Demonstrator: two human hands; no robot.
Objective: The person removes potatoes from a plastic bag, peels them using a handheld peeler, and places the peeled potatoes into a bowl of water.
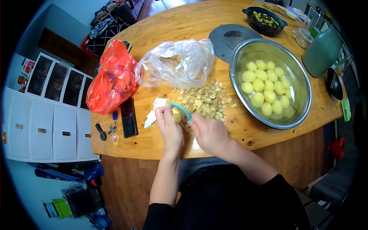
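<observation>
One rounded potato sits gripped in your left hand; your right hand clasps a curved teal peeler close beside it. Beyond both hands heap thin, flaky peelings; to your right, a shiny metal basin holds smooth yellow potatoes.

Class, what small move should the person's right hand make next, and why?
Probably a short stroke of the teal peeler: the right hand holds it close to a potato in the left hand, and that potato seems partly unpeeled, unlike the yellow potatoes in the metal bowl.
</observation>
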